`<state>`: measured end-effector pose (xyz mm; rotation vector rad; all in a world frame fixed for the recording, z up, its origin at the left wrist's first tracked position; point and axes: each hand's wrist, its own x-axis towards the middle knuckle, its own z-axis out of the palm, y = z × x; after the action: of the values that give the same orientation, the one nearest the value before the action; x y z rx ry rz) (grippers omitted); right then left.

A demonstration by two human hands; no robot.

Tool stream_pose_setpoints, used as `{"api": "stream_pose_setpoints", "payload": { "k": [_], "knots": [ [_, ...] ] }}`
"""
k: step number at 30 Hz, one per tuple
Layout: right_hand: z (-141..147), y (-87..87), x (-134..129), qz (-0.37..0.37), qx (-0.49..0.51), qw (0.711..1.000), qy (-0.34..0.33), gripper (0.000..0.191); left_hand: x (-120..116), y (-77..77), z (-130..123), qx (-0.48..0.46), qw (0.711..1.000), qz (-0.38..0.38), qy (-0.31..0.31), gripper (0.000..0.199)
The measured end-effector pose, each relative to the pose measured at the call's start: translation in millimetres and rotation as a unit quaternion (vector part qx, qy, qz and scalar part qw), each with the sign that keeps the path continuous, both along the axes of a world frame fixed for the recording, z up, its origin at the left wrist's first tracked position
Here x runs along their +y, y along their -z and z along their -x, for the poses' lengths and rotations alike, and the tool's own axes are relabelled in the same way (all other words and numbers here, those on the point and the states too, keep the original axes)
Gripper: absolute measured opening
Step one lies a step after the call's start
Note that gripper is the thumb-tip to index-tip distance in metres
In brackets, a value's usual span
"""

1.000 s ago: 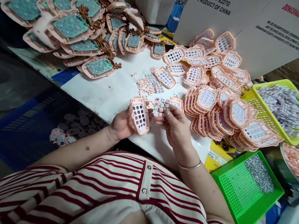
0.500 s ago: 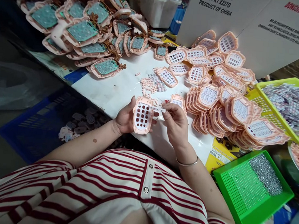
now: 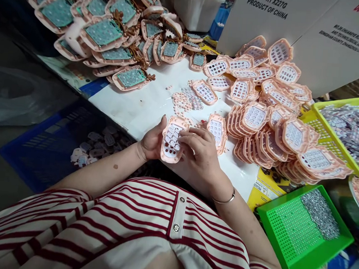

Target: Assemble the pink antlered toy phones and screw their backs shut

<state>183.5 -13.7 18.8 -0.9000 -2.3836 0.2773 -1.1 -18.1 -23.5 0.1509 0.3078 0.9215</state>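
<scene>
My left hand (image 3: 153, 140) grips a pink plastic shell (image 3: 166, 154) with rows of holes in its white face, held above the table's near edge. On the upper part of that face lies a white button pad (image 3: 173, 136), tilted against the rows; dark holes show below it. My right hand (image 3: 201, 152) has its fingertips on the pad's right edge, closed around it. Another pink shell (image 3: 217, 133) with a pad in it lies just beyond my right hand. Small pink and white button pieces (image 3: 186, 100) lie loose on the white table top (image 3: 138, 111).
Stacked pink shells (image 3: 254, 117) fill the right side; shells with green circuit boards (image 3: 103, 33) pile up at the left. A yellow basket (image 3: 319, 107), a green tray (image 3: 292, 232) of metal screws, a large carton (image 3: 266, 30) and a blue crate (image 3: 36, 153) surround the table.
The white button pad has moved from beside the shell, edge-on in my right hand, onto the shell's face, covering its upper holes. My left hand keeps its hold.
</scene>
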Motion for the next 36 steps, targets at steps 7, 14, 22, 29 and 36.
{"api": "stream_pose_setpoints", "payload": {
  "k": [7, 14, 22, 29, 36],
  "knots": [
    [4, -28.8, -17, 0.022, -0.105, 0.994, -0.02, 0.039, -2, -3.8, -1, 0.012, 1.0, 0.001, -0.021, 0.076],
    [5, -20.2, -23, 0.013, -0.161, 0.986, -0.025, 0.052, -1, -5.8, -3, 0.044, 0.999, -0.003, -0.024, 0.081],
    [6, -21.6, -23, 0.023, -0.165, 0.984, -0.056, 0.062, -6, -6.7, 3, 0.064, 0.997, -0.028, -0.045, 0.083],
    [-12, -35.9, 18, -0.031, -0.149, 0.983, 0.104, 0.03, -1, -15.7, 35, 0.121, 0.965, -0.048, -0.226, 0.077],
    [43, -3.8, 52, 0.001, -0.297, 0.951, 0.087, 0.022, 9, -8.0, 32, 0.131, 0.958, -0.014, -0.254, 0.07]
  ]
}}
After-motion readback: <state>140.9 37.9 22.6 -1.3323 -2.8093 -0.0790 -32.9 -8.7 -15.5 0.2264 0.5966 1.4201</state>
